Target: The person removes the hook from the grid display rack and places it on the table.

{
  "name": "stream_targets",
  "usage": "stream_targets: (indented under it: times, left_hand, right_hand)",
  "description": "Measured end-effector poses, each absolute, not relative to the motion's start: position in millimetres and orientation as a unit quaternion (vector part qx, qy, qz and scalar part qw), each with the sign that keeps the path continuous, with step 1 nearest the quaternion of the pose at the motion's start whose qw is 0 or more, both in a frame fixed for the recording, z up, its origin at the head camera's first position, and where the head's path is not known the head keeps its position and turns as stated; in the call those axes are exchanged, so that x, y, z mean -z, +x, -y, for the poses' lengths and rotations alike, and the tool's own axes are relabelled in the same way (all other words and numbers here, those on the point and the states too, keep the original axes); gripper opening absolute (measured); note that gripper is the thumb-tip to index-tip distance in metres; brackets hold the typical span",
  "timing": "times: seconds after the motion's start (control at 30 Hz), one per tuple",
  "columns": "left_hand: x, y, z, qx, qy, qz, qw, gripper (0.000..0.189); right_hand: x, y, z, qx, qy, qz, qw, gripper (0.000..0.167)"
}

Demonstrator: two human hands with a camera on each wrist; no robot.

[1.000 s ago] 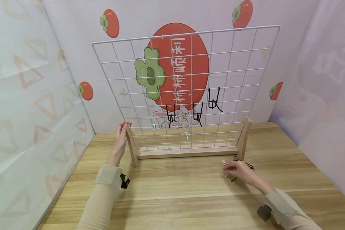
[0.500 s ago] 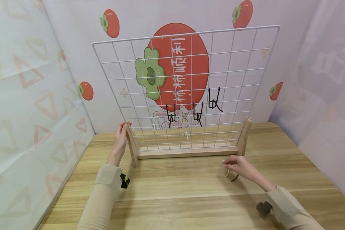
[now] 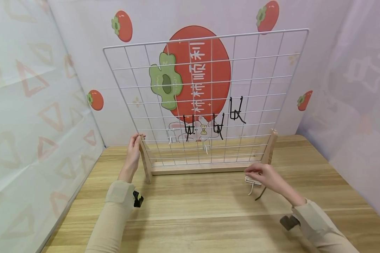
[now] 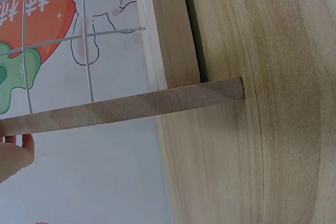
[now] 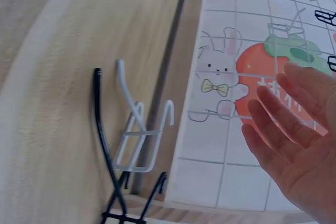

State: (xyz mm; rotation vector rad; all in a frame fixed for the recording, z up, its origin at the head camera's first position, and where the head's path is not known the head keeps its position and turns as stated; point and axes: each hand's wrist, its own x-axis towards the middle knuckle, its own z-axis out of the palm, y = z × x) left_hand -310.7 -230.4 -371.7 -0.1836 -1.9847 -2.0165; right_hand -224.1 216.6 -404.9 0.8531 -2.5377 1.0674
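Note:
My left hand (image 3: 133, 154) grips the top of the left wooden upright (image 3: 145, 165) of a stand; the left wrist view shows its fingertips (image 4: 27, 144) at the upright's end. The stand bears a white wire grid (image 3: 206, 38). By its right foot, my right hand (image 3: 269, 178) hovers over a white wire hook (image 3: 252, 181) and a black wire hook (image 3: 260, 194) on the table. In the right wrist view its fingers (image 5: 283, 121) are loosely spread, with nothing between them. The hand partly covers the black hook in the head view.
Black hooks (image 3: 236, 114) hang on the grid's middle and right. White hooks (image 3: 206, 147) hang lower on it. A wooden base bar (image 3: 206, 169) joins the uprights on the wood-grain table (image 3: 190, 218). Printed cloth (image 3: 82, 21) surrounds the table.
My right hand has let go of the white hook, which now lies beside the black one, and has risen slightly away from the table. The left hand stays on the upright.

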Motion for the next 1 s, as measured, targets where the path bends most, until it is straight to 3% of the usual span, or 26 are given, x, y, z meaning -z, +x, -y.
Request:
stream_targets:
  times: [0.2,0.47,1.0]
  left_hand:
    - [367.8,-309.1,229.0,0.708,-0.058,0.688,0.147,0.020]
    - [353.6,-295.6,221.8,0.712,-0.056,0.687,0.134,0.026]
    - [352.2,-293.2,221.0,0.706,-0.057,0.693,0.136,0.024]
  right_hand:
    - [391.1,-226.4,-213.2,-0.387,0.300,0.860,0.142,0.010]
    - [363.0,-229.6,-207.7,-0.372,0.318,0.841,0.230,0.008]
    - [307.7,-233.8,-201.9,-0.339,0.290,0.844,0.297,0.019]
